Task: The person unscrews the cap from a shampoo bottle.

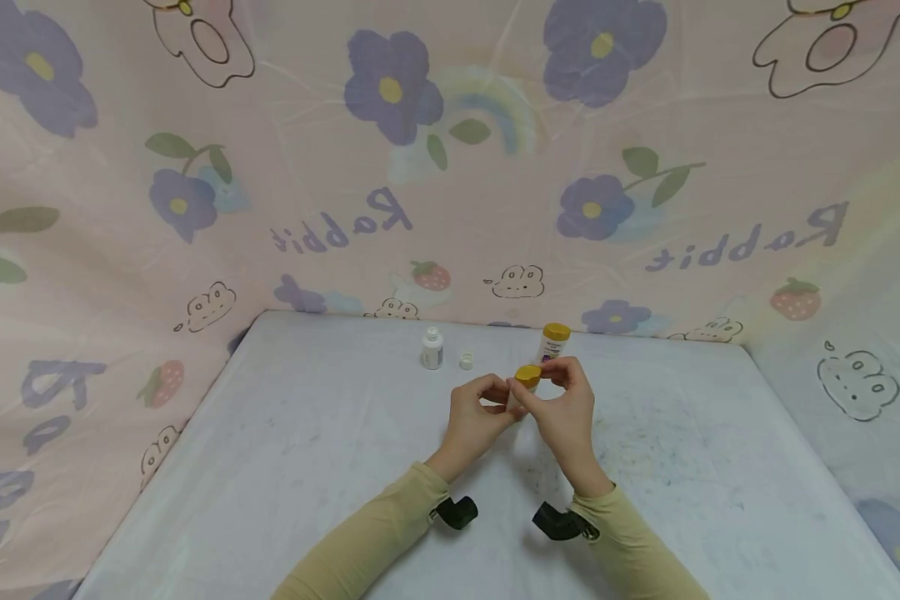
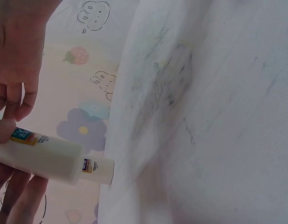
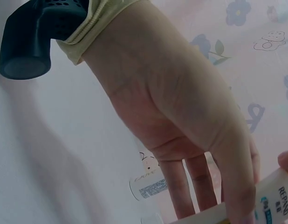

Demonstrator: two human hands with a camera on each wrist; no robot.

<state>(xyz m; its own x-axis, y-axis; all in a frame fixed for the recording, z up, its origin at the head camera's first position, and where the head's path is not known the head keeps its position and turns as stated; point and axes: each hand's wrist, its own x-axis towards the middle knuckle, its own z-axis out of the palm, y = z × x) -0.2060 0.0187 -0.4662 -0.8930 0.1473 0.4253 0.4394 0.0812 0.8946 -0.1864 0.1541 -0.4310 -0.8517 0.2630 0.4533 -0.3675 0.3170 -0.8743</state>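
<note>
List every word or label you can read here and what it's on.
"Rabbit", mirrored: backdrop cloth, printed several times.
"REPAND": white bottle held in both hands.
Blue and orange label on that bottle: too blurred.
Small white bottle and yellow-capped bottle at the back: print too small.

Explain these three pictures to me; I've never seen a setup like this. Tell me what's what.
There is no machine here: a person works with two bare hands and wears three cameras. The wide picture comes from the head and looks down at a white table. The other two come from black cameras strapped to each wrist.

Both hands meet over the table on a small white bottle. The left hand grips its body, and the right hand pinches its yellow cap.

Further back stand a small white bottle, a tiny white cap beside it, and a second yellow-capped bottle. A pink flowered cloth hangs all around.
</note>
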